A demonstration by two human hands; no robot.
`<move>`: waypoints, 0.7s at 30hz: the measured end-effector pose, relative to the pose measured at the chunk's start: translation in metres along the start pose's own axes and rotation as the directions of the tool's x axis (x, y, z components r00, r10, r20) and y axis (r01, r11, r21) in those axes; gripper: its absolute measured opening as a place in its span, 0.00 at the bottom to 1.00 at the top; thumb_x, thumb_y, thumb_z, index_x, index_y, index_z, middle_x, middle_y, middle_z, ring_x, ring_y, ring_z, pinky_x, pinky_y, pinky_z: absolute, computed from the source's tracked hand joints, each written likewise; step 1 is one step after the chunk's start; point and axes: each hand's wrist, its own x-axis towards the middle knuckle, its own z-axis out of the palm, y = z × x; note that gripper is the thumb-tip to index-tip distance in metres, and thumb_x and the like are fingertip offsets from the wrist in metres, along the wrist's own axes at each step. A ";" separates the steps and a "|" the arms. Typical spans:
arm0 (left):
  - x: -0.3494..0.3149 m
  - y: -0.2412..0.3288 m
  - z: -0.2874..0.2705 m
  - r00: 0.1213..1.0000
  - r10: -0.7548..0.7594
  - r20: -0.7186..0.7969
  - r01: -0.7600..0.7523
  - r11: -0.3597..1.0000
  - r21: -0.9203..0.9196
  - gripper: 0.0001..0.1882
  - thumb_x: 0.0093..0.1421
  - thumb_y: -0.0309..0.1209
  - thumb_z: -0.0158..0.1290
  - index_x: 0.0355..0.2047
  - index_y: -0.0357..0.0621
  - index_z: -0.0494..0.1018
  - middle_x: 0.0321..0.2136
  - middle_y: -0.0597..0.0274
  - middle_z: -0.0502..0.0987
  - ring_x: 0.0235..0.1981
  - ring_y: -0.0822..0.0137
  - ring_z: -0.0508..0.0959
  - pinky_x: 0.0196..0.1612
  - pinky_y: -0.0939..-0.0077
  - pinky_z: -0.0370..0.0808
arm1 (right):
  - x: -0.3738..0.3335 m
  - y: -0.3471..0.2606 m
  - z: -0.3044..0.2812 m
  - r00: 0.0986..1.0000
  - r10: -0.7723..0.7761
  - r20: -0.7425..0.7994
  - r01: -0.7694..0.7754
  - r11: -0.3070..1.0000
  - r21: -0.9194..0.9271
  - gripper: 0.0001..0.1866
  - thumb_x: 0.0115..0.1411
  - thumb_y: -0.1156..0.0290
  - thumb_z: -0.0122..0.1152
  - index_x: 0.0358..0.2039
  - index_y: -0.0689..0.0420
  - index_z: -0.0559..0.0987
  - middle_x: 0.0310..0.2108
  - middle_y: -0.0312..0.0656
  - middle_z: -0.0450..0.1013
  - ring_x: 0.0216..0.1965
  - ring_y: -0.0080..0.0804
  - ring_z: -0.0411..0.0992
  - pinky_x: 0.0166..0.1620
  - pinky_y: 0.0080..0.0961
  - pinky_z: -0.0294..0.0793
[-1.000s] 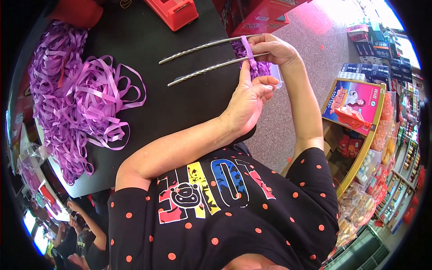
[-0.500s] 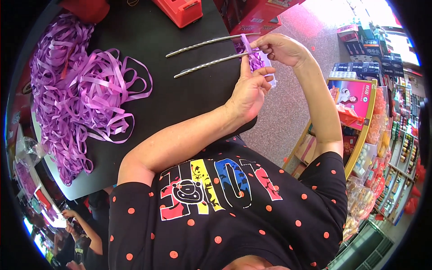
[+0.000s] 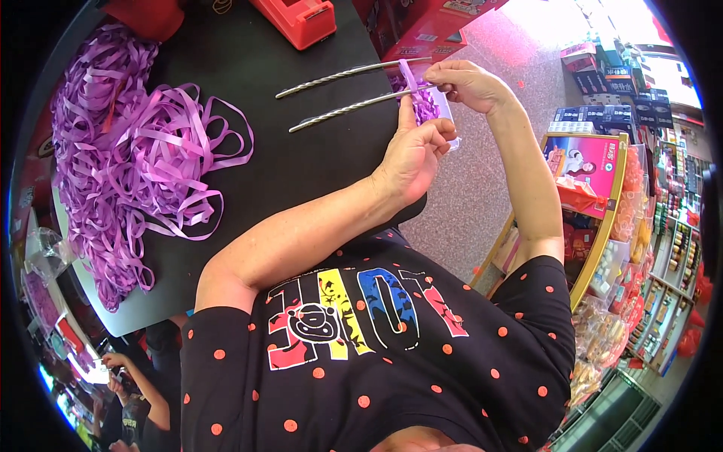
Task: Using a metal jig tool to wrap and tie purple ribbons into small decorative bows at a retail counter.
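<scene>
Two thin twisted metal rods (image 3: 339, 112) jut out over the black table, roughly side by side. Around them near their right ends runs a purple ribbon (image 3: 407, 75). My left hand (image 3: 414, 154) is just below, its index finger stretched up against the ribbon at the lower rod and its other fingers loosely bent. On the right, my right hand (image 3: 467, 83) pinches at the ribbon beside the rods; the bit between its fingertips is mostly hidden. Behind my left fingers, more purple ribbon pieces lie in a pale, clear-looking container (image 3: 446, 113), partly covered.
A big heap of loose purple ribbon (image 3: 143, 158) covers the left of the black table (image 3: 301, 166). A red tape dispenser (image 3: 301, 22) stands at the far edge, beside red boxes (image 3: 422, 30). To the right is a display counter (image 3: 602, 203). Another person (image 3: 139, 392) works at lower left.
My right fingertips have shifted slightly right, away from the rods' ribbon loop. My left hand has moved a little left, its index finger still at the ribbon.
</scene>
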 end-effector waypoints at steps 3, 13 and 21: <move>0.000 0.000 0.000 1.000 -0.005 0.013 0.005 1.000 0.010 0.44 0.45 0.16 0.44 0.61 0.66 0.46 0.32 0.66 0.70 0.36 0.71 0.70 0.44 0.72 0.63 | 0.018 0.012 -0.008 0.996 0.040 0.077 -0.045 0.997 0.056 0.10 0.57 0.63 0.60 0.36 0.54 0.80 0.27 0.25 0.71 0.27 0.12 0.64 0.29 0.12 0.62; -0.003 -0.001 -0.004 0.999 -0.007 0.038 0.006 0.999 0.032 0.46 0.46 0.18 0.43 0.64 0.64 0.41 0.34 0.63 0.70 0.40 0.68 0.70 0.49 0.69 0.63 | 0.070 0.051 0.007 0.875 -0.145 0.463 -0.104 0.876 0.471 0.13 0.53 0.71 0.64 0.38 0.62 0.78 0.31 0.37 0.75 0.32 0.22 0.72 0.37 0.22 0.73; -0.003 0.004 0.003 1.000 -0.021 0.019 0.021 1.000 -0.005 0.51 0.46 0.17 0.44 0.66 0.62 0.31 0.30 0.65 0.69 0.34 0.73 0.68 0.45 0.74 0.63 | 0.077 0.050 0.019 0.717 -0.373 0.589 -0.032 0.826 0.563 0.15 0.55 0.69 0.64 0.40 0.63 0.76 0.31 0.35 0.74 0.31 0.19 0.71 0.34 0.15 0.71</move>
